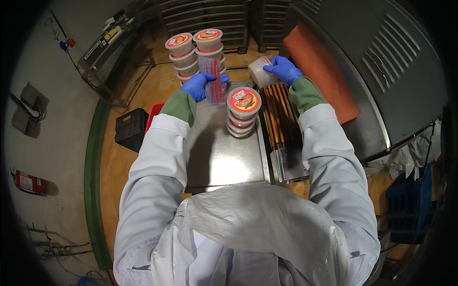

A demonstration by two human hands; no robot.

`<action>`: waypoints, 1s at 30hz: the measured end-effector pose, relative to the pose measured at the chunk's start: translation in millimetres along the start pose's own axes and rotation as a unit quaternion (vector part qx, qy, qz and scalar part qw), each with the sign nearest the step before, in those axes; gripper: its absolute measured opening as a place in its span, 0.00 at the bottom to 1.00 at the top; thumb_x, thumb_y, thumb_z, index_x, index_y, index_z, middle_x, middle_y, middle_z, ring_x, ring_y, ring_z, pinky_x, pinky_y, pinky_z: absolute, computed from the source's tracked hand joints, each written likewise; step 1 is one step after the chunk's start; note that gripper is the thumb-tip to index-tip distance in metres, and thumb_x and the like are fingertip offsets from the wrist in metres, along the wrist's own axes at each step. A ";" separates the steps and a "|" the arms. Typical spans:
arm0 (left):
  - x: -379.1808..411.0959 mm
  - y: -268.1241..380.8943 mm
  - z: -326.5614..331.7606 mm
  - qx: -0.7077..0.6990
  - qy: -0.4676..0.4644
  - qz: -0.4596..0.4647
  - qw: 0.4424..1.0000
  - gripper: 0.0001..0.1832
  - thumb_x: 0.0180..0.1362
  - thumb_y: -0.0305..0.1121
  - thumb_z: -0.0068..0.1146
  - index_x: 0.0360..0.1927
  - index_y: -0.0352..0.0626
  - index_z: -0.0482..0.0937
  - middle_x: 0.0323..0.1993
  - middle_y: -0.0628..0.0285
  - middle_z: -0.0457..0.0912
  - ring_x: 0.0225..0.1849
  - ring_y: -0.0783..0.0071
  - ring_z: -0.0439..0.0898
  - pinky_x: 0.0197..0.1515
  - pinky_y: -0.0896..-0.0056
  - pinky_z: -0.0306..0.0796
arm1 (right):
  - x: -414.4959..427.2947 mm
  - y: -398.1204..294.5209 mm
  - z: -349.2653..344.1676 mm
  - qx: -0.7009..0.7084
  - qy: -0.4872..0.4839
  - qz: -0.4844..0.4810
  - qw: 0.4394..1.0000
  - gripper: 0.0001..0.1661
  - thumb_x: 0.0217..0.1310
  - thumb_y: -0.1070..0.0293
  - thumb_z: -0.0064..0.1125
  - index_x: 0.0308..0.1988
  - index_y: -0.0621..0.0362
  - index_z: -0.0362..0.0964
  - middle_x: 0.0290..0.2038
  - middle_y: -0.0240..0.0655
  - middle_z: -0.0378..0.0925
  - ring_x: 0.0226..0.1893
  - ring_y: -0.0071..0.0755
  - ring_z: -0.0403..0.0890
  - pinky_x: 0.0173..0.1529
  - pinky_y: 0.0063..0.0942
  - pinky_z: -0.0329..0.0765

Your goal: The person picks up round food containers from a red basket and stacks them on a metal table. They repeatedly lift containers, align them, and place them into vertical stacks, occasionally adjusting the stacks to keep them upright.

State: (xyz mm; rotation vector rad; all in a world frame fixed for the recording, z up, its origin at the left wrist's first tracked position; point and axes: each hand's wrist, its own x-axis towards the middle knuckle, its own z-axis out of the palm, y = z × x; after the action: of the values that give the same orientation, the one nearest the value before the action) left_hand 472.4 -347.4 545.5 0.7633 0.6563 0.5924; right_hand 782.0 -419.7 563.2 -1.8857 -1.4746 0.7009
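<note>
My left hand [196, 87], in a blue glove, holds a flat bundle of clear plastic strips [214, 84] printed in red, probably shrink bands. A translucent round tub [261, 71] is gripped by my right hand [285, 70], also gloved in blue. That tub is tipped on its side above the far end of a roller conveyor [277, 118]. Between my forearms, a stack of lidded tubs [244, 103] with red and yellow lid labels stands at the right side of a stainless steel table [229, 161]. More stacked tubs [182, 53] stand beyond my left hand, partly hidden by it.
A metal machine housing [397, 53] with an orange sheet [318, 71] flanks the conveyor on the right. Left of the table are a black crate [131, 128] and a red bin [153, 113]. Tray racks [205, 21] stand at the back. A fire extinguisher [30, 183] hangs at left.
</note>
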 end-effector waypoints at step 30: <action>71.9 -53.0 -3.4 0.564 0.045 0.127 0.815 0.18 0.59 0.43 0.59 0.47 0.42 0.81 0.39 0.59 0.83 0.41 0.70 0.79 0.49 0.69 0.70 | -5.3 28.2 68.5 0.033 -0.106 0.030 0.993 0.11 0.58 0.64 0.62 0.36 0.61 0.75 0.27 0.41 0.79 0.24 0.31 0.82 0.31 0.31 0.79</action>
State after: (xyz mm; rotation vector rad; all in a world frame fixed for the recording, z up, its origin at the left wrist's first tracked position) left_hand 529.8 -327.3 479.9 1.9767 1.0032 0.4379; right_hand 748.1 -418.9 497.2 -1.8563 -1.5077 0.9914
